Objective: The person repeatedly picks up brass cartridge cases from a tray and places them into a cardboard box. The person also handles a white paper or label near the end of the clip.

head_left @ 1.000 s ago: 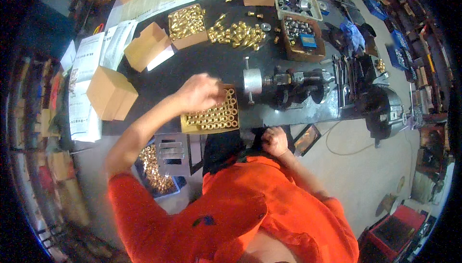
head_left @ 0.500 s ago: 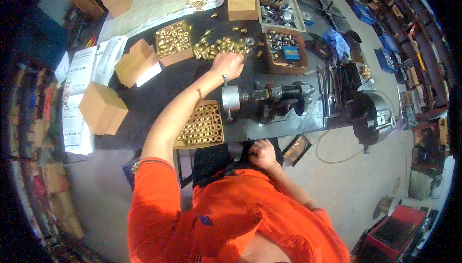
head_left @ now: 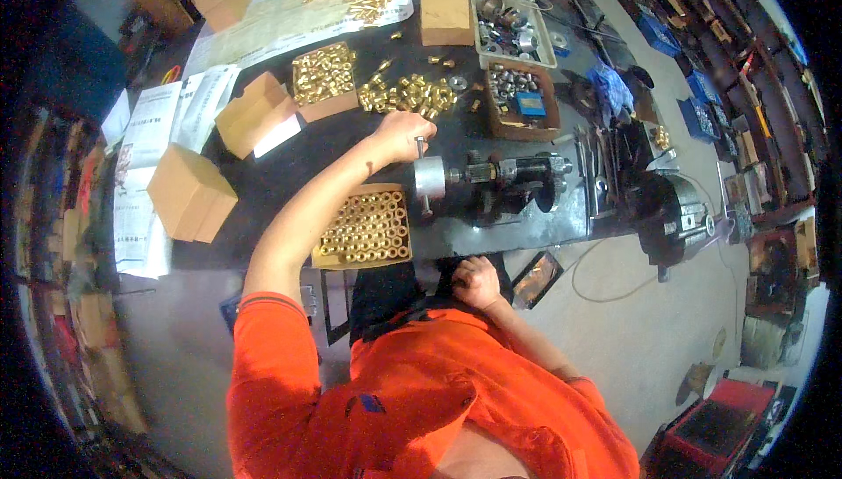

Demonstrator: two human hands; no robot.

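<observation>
My left hand (head_left: pixel 407 135) reaches over the bench, fingers curled, at the near edge of a loose pile of brass fittings (head_left: pixel 395 96). What it holds, if anything, is hidden. Right beside it stands the upright bar of a round metal chuck (head_left: pixel 429 179) on a dark horizontal spindle fixture (head_left: pixel 517 177). Beneath my left forearm lies a cardboard tray (head_left: pixel 329 257) with brass fittings set upright in rows. My right hand (head_left: pixel 476 282) rests on my dark-clothed lap, closed, its inside out of sight.
An open carton (head_left: pixel 326 109) of brass fittings stands left of the pile, near empty-looking cardboard boxes (head_left: pixel 191 196). At the back, brass pieces lie on paper (head_left: pixel 263 18). Right are a bin (head_left: pixel 526 132) of metal parts, wrenches (head_left: pixel 599 185), and a dark machine chuck (head_left: pixel 674 220).
My left hand has drawn back from the brass pile toward me, closer to the chuck's upright bar. My right hand stays on my lap.
</observation>
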